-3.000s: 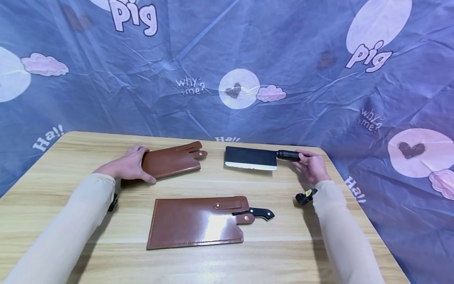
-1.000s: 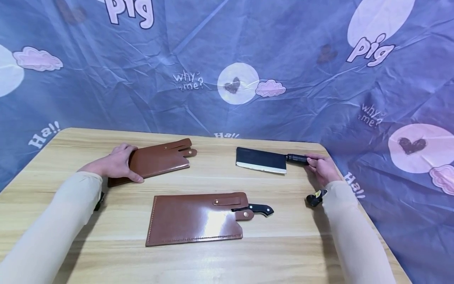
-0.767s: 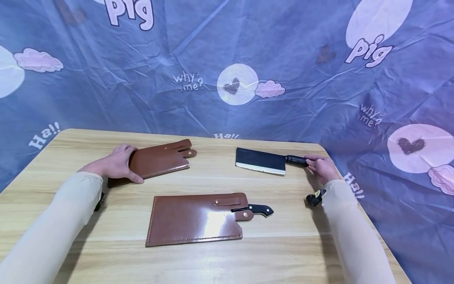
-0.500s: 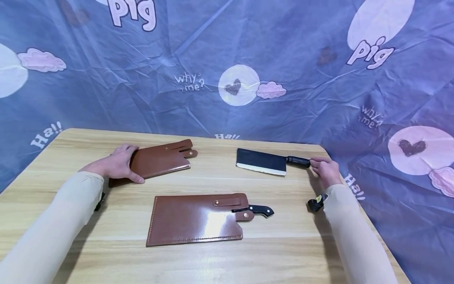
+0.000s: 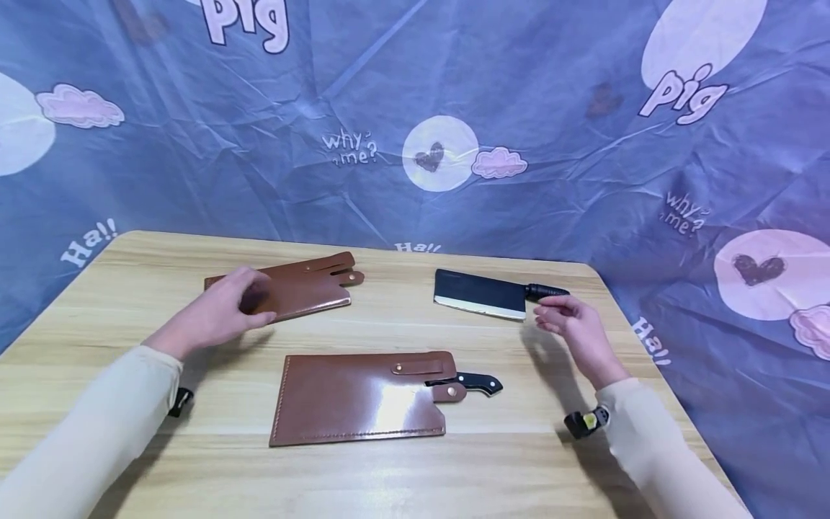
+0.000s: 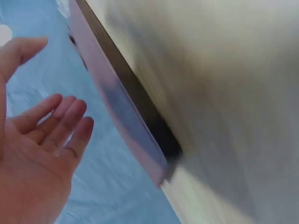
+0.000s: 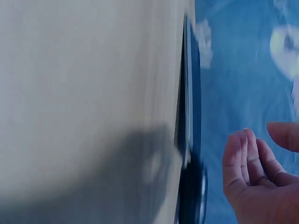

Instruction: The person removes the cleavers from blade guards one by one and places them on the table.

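Both your hands hold nothing, fingers relaxed: left hand hovers over the empty brown sheath, right hand just beside the cleaver handle. Sheathed knife lies between them, nearer you.

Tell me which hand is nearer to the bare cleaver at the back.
Right. The right hand hovers beside the cleaver handle; the left hand is far off, over the empty sheath.

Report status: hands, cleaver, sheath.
Left hand open, above empty brown leather sheath. Right hand open, beside black-handled cleaver lying bare on table. Second brown sheath, holding a knife, lies between.
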`<state>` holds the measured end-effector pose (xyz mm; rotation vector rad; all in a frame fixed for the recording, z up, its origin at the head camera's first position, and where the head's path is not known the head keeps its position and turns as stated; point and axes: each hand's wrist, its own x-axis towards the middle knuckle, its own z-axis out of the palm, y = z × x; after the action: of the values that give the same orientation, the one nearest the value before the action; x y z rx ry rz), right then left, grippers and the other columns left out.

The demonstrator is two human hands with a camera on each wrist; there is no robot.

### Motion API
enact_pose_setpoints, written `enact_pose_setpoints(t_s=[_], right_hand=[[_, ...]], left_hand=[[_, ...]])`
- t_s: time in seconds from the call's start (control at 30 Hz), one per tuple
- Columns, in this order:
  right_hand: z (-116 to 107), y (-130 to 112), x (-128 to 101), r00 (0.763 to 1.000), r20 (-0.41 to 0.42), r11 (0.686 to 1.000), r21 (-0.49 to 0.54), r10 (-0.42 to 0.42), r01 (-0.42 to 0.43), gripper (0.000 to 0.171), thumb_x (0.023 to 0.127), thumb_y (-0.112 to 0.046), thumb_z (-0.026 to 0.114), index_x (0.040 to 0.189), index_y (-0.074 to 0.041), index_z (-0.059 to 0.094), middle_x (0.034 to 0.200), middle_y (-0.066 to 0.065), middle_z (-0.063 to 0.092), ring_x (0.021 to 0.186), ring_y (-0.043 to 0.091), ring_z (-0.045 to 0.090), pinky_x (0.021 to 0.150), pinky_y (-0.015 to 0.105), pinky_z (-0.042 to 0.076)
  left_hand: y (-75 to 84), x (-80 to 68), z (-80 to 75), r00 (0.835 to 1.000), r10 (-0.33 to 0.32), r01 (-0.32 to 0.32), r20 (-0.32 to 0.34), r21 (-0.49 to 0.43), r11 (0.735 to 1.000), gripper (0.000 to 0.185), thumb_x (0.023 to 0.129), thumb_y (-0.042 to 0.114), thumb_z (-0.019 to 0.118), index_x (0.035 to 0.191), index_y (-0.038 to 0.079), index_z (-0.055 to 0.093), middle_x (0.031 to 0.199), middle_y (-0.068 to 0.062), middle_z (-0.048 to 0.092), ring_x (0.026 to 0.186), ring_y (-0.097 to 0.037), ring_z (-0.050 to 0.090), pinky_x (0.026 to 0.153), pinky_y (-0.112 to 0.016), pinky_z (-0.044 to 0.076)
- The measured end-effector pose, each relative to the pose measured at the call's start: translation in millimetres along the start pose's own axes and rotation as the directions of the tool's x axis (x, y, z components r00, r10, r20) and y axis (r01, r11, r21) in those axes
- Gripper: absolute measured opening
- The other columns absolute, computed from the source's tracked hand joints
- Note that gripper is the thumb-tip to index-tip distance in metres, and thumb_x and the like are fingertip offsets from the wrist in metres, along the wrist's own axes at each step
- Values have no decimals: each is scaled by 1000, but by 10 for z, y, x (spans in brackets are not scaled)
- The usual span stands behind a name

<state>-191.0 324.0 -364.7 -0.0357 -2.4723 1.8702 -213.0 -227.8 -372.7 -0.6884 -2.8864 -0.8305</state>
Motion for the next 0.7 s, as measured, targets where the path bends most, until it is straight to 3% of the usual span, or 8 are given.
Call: enact_pose_setpoints(t_s=[0.1, 0.23, 0.33, 0.47, 0.7], right_hand=[[168, -20, -161, 997, 72, 999, -45, 12, -9, 44, 98, -10, 59, 129, 17, 43, 113, 24, 62, 98, 24, 65, 87, 27, 52], [345, -8, -351, 986, 158, 998, -43, 57, -50, 47, 98, -12, 59, 132, 14, 42, 120, 30, 56, 105, 28, 63, 92, 32, 50], [447, 32, -449, 978, 197, 997, -50, 62, -53, 44, 96, -11, 61, 130, 14, 46, 119, 28, 58, 106, 29, 61, 92, 31, 49], [531, 74, -527, 972, 227, 993, -108, 64, -40, 41, 95, -17, 65, 124, 10, 53, 118, 22, 61, 107, 26, 60, 91, 25, 47], [596, 119, -561, 972, 211, 984, -164, 104, -70, 38, 94, -21, 66, 120, 7, 59, 113, 15, 65, 103, 20, 59, 88, 23, 46]], left_hand=[[178, -111, 66, 1000, -8, 8, -7, -26, 1000, 57, 85, 25, 77, 126, -7, 52, 121, -20, 52, 115, -40, 49, 98, -57, 38], [442, -254, 187, 997, -69, 70, 33, -27, 997, 62, 87, 27, 75, 131, -7, 49, 126, -20, 50, 119, -41, 47, 100, -59, 38], [621, -369, 311, 993, -109, 110, 46, -22, 994, 65, 86, 28, 75, 133, -8, 47, 128, -20, 49, 121, -39, 47, 100, -57, 39], [795, -504, 471, 996, -86, 87, 28, -45, 995, 73, 82, 31, 79, 134, -8, 46, 129, -19, 48, 121, -35, 45, 99, -54, 41], [904, -571, 670, 997, -62, 64, 39, -38, 997, 96, 73, 38, 85, 140, -10, 37, 143, -19, 35, 129, -34, 34, 102, -51, 39]])
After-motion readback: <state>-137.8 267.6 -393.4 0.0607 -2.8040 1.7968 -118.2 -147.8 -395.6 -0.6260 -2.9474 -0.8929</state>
